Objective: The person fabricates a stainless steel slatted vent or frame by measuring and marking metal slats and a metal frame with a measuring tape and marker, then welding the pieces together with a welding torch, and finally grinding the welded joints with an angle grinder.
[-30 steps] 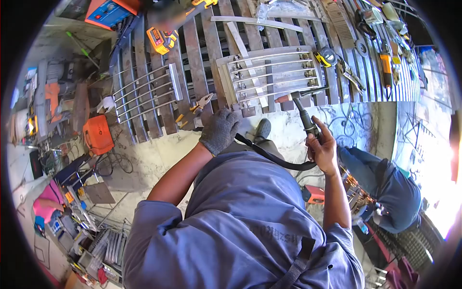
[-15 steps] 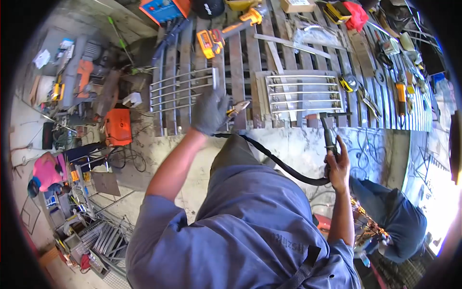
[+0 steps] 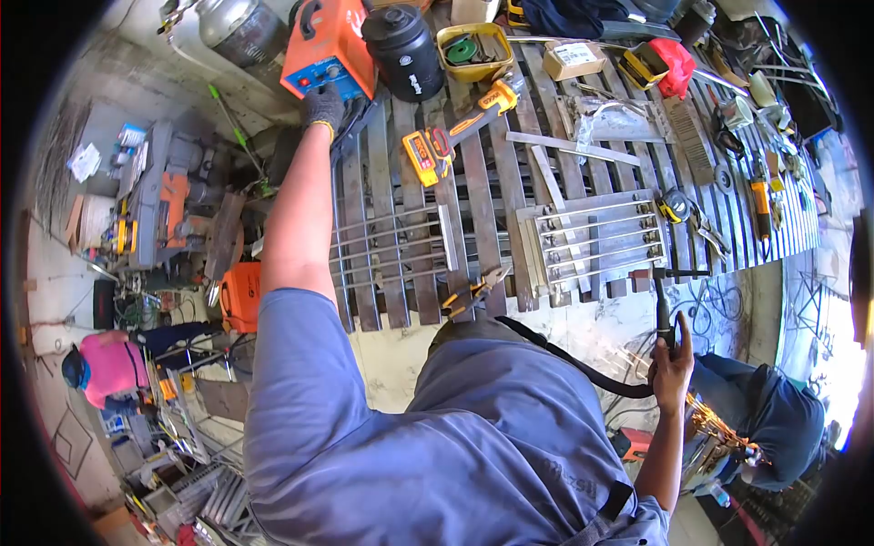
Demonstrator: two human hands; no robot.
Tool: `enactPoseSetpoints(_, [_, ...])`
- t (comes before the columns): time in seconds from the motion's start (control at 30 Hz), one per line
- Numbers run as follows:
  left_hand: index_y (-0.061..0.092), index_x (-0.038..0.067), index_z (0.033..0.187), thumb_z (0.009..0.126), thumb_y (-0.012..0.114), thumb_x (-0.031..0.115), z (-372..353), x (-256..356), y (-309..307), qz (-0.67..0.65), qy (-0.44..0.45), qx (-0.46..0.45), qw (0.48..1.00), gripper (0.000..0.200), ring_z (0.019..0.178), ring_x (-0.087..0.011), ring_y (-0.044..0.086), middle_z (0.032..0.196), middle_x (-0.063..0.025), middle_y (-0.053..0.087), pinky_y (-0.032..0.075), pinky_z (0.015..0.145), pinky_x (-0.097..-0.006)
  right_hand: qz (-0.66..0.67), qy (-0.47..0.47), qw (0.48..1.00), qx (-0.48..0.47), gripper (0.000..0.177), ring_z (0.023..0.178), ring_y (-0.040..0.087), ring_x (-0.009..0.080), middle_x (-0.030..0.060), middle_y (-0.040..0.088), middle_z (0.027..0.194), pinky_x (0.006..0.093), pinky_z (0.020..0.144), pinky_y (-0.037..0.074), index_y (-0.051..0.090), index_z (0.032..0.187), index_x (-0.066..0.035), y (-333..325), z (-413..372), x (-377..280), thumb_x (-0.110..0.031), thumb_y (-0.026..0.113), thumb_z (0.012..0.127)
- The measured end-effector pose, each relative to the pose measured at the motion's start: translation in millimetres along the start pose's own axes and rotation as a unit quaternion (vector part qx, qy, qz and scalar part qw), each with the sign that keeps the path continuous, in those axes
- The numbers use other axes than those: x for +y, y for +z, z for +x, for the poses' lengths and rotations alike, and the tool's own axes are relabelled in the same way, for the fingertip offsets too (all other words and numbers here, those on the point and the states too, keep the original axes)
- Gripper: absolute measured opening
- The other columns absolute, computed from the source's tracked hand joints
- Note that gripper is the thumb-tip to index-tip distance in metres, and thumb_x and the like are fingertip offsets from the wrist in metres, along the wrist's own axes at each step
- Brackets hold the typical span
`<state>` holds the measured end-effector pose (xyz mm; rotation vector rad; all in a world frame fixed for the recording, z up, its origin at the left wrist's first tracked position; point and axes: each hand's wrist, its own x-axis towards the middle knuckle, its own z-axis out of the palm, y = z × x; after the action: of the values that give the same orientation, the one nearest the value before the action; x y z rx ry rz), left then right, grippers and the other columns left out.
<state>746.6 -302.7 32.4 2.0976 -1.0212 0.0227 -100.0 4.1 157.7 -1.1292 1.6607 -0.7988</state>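
Observation:
My left hand, in a dark grey glove, reaches up to the front panel of an orange and blue welding machine. Its fingers are bunched against the panel's lower part, and what they grip there is hidden. My bare right hand is closed around the handle of a welding torch, whose black cable runs left across my front. Beyond the torch head lies a small metal grille on the slatted table. A second set of parallel bars rests further left, with pliers between the two.
A cordless angle grinder, black jug, yellow tub and cardboard box stand on the slatted table. A tape measure lies right of the grille. One person makes sparks at right; another bends at left.
My left hand has moved from above the pliers up to the welding machine's panel. My right hand still holds the torch. The view has shifted, showing more of the table's far side.

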Motion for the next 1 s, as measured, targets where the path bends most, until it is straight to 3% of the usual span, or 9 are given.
enactPoseSetpoints(0.13, [0.074,0.013,0.111,0.103,0.063,0.044,47,-2,25,-0.030,-0.107,-0.113,0.987,0.034,0.101,-0.0372,0.075,0.108,-0.0149,0.078,0.060,0.085,-0.0516,-0.032,0.015,0.999,0.030,0.065,0.070,0.050,0.0029,-0.0017,0.065,0.090,0.0219,0.060,0.040,0.044,0.169,-0.009,18,-9,-16,-0.004,0.067,0.108])
enactPoseSetpoints(0.23, [0.077,0.016,0.130,0.103,0.063,0.040,72,7,28,0.248,-0.021,-0.278,0.928,0.039,0.119,-0.0366,0.076,0.132,-0.0143,0.078,0.062,0.095,-0.0532,-0.090,0.025,0.995,0.042,0.064,0.084,0.055,0.0067,0.0026,0.069,0.112,0.0237,0.075,0.047,0.045,0.167,-0.005,26,-14,-26,-0.003,0.067,0.106])
enactPoseSetpoints(0.27, [0.078,0.014,0.131,0.100,0.066,0.042,78,12,28,0.394,0.063,-0.267,0.877,0.043,0.123,-0.0382,0.075,0.137,-0.0159,0.077,0.062,0.097,-0.0535,-0.098,0.012,0.994,0.045,0.065,0.088,0.057,0.0073,0.0044,0.069,0.118,0.0243,0.077,0.048,0.045,0.167,-0.005,24,-14,-19,-0.003,0.067,0.106])
enactPoseSetpoints(0.4, [0.080,0.007,0.129,0.093,0.071,0.044,34,57,10,0.117,-0.232,0.036,0.965,0.053,0.121,-0.0428,0.075,0.134,-0.0214,0.078,0.062,0.100,-0.0508,-0.099,0.021,0.994,0.035,0.065,0.097,0.062,0.0084,0.0092,0.068,0.134,0.0266,0.084,0.052,0.045,0.167,-0.004,24,-12,-21,-0.003,0.068,0.106])
enactPoseSetpoints(0.5, [0.081,-0.002,0.120,0.092,0.069,0.047,26,53,-17,0.129,-0.024,-0.008,0.991,0.058,0.117,-0.0448,0.076,0.120,-0.0277,0.080,0.061,0.099,-0.0529,-0.109,0.026,0.993,0.026,0.066,0.093,0.058,0.0080,0.0077,0.067,0.133,0.0256,0.081,0.050,0.045,0.167,-0.005,25,-5,-21,-0.004,0.069,0.106])
enactPoseSetpoints(0.53, [0.081,-0.002,0.117,0.092,0.069,0.048,29,46,-12,0.095,-0.083,0.006,0.992,0.057,0.116,-0.0454,0.076,0.117,-0.0286,0.080,0.061,0.098,-0.0535,-0.113,0.021,0.993,0.021,0.066,0.088,0.055,0.0077,0.0066,0.066,0.131,0.0247,0.077,0.048,0.047,0.167,-0.006,22,-2,-19,-0.005,0.070,0.106])
enactPoseSetpoints(0.67, [0.081,0.003,0.109,0.100,0.068,0.034,-89,107,-17,-0.026,0.062,-0.053,0.996,0.035,0.099,-0.0414,0.077,0.105,-0.0213,0.081,0.060,0.091,-0.0488,-0.166,-0.068,0.984,0.010,0.064,0.076,0.053,0.0106,-0.0005,0.067,0.094,0.0298,0.071,0.049,0.050,0.166,-0.009,17,16,1,-0.009,0.071,0.105])
enactPoseSetpoints(0.8, [0.076,0.004,0.113,0.104,0.075,0.026,-328,200,-50,-0.104,0.221,-0.133,0.961,0.024,0.096,-0.0243,0.074,0.106,-0.0136,0.078,0.058,0.089,-0.0384,-0.196,-0.044,0.979,-0.033,0.066,0.076,0.060,0.0128,0.0083,0.072,0.097,0.0329,0.074,0.053,0.051,0.166,-0.014,19,34,0,-0.014,0.072,0.103])
enactPoseSetpoints(1.0, [0.075,0.009,0.108,0.098,0.076,0.016,-544,226,-43,-0.060,0.293,-0.266,0.917,0.012,0.091,-0.0366,0.068,0.097,-0.0128,0.069,0.056,0.085,-0.0493,-0.219,-0.053,0.968,-0.111,0.063,0.082,0.076,0.0273,0.0222,0.079,0.104,0.0419,0.080,0.059,0.051,0.164,-0.016,24,48,25,-0.014,0.069,0.104])
